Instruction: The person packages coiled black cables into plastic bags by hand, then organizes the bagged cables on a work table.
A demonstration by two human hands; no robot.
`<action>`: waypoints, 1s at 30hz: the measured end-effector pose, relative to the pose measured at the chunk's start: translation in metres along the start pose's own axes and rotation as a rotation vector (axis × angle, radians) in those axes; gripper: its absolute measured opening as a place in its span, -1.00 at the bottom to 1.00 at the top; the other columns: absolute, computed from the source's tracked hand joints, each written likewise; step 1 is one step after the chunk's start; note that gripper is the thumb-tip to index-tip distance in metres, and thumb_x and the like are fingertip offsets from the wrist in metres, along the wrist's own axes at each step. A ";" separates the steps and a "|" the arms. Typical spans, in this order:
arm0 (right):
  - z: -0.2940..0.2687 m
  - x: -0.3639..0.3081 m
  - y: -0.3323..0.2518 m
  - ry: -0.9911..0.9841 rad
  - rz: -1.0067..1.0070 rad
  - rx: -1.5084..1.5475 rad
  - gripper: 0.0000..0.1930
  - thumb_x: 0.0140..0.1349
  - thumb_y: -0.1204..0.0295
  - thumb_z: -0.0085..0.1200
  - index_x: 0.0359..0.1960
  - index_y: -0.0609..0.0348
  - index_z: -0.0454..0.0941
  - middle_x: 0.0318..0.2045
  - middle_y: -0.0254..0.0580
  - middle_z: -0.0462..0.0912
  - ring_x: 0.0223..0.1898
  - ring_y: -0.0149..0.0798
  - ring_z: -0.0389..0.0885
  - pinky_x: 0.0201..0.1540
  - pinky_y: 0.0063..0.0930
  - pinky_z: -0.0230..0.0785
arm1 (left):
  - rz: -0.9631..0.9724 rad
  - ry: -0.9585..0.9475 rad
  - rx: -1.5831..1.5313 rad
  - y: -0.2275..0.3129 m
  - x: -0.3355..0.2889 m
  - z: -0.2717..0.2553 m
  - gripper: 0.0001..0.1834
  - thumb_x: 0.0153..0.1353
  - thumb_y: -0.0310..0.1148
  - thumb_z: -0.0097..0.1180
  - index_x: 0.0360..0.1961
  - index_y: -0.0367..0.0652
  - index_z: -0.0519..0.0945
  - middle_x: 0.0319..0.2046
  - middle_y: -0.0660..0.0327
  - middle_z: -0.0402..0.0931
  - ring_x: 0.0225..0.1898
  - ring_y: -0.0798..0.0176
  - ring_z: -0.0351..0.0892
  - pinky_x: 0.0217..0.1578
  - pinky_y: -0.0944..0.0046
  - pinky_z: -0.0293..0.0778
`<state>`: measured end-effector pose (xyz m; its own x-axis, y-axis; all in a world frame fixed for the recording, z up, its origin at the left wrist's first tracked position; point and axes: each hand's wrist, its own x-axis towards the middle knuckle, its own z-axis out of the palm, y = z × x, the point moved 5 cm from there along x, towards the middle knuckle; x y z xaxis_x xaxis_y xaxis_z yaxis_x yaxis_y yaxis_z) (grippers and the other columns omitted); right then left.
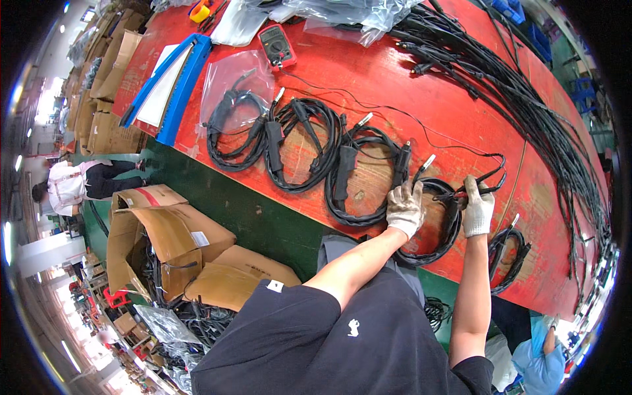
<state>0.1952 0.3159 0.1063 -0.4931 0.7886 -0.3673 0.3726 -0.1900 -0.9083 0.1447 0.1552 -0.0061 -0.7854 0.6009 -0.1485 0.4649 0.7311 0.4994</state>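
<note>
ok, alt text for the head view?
A gloved left hand is at a coiled black cable on a red table; the gloved right hand holds black leads. Three more coils lie to the left, with a red multimeter beyond them.

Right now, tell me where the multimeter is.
In the head view, the multimeter lies on the red table, upper left of centre, beside the clear bag at the leftmost coil.

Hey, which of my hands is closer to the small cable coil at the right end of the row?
Right. Your right hand is just up and left of the small cable coil; your left hand is farther left.
</note>
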 end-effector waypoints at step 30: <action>-0.018 -0.002 0.014 0.022 0.058 0.065 -0.76 0.41 0.23 0.17 -0.35 0.10 0.61 -0.57 -0.45 0.54 -0.61 -0.56 0.41 -0.55 -0.59 0.23 | 0.005 -0.076 -0.001 0.006 0.002 0.000 -0.25 0.13 -0.10 0.22 0.36 -0.01 0.33 0.32 -0.06 0.24 0.24 -0.15 0.28 0.28 -0.12 0.16</action>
<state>0.2157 0.3222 0.0976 -0.4546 0.7877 -0.4158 0.3481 -0.2726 -0.8970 0.1461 0.1612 -0.0037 -0.7497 0.6275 -0.2102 0.4683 0.7275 0.5015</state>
